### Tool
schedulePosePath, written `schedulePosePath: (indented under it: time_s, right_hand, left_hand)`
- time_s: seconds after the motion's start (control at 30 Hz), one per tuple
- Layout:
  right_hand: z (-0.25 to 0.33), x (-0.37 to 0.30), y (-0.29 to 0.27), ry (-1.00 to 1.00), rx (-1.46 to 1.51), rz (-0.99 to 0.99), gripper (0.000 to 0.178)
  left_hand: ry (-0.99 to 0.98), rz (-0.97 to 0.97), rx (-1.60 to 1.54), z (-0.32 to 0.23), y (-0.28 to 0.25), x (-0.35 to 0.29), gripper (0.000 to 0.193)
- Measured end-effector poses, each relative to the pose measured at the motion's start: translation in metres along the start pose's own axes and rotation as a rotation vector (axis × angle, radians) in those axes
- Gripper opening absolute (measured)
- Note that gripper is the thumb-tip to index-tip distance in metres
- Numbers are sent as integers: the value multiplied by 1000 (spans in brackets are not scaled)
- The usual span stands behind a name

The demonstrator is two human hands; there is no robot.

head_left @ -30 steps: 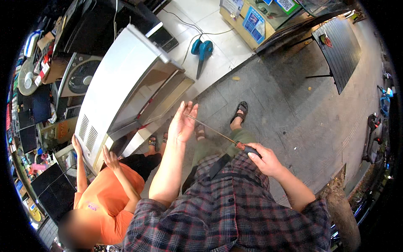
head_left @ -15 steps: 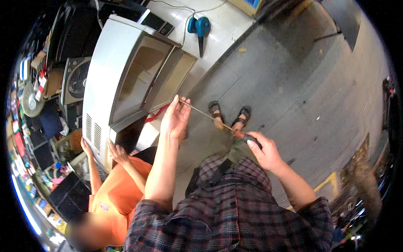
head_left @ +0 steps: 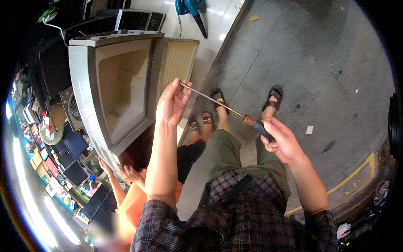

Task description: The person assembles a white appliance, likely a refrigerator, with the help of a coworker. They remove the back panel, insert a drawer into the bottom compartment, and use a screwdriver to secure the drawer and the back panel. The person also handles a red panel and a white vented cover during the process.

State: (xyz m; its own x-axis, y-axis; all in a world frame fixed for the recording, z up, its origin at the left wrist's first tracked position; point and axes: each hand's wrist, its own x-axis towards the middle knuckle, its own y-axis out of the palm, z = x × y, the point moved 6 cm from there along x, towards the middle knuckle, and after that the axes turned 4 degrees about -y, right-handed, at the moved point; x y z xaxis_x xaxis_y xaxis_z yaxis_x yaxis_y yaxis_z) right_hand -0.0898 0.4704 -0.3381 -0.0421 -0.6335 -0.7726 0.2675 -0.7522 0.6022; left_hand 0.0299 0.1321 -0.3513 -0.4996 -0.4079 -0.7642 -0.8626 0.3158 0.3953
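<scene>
A long screwdriver (head_left: 213,100) slants between my hands in front of my body. The fingertips of my left hand (head_left: 171,105) pinch the tip end of its thin metal shaft. My right hand (head_left: 282,142) is wrapped round its dark handle, which has a worn reddish collar. To the left of my left hand stands a large white appliance housing (head_left: 79,63) with a wide opening in its front. A ribbed cream panel (head_left: 178,59) is beside that opening. Both hands are apart from the housing.
At the left, a person in an orange top (head_left: 134,197) has both hands on the housing's lower end. A blue blower (head_left: 191,8) lies on the white tiles. Shelves of goods and a fan (head_left: 52,133) stand far left. Grey pavement (head_left: 319,96) spreads to the right.
My view has shifted and the housing's opening looks larger. My feet are farther apart. The other person's feet have come into view. Both hands keep hold of the screwdriver.
</scene>
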Motion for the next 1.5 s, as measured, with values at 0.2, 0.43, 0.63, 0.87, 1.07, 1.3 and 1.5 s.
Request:
schedulePosePath:
  time_s: [0.2,0.43,0.63,0.87,1.07,1.3,1.5]
  right_hand:
    - [-13,41,0,-513,-564,-136,27]
    - [-18,56,6,-915,-804,-268,37]
    - [-9,62,-10,-836,-688,-277,32]
    - [-36,85,-41,-374,-151,-131,29]
    - [-32,113,-5,-623,-89,-103,32]
    - [-2,182,50,-677,-390,-148,30]
    - [16,211,75,-776,-496,-211,30]
  left_hand:
    - [-49,-147,-11,0,-40,27,16]
    - [43,-222,-22,-4,-45,50,15]
    - [11,-164,1,1,-35,63,16]
    - [-3,-62,79,8,-21,80,17]
    - [129,-127,123,-23,-25,96,21]
    - [177,-147,353,-45,-24,125,29]
    - [148,-101,415,-55,-26,145,30]
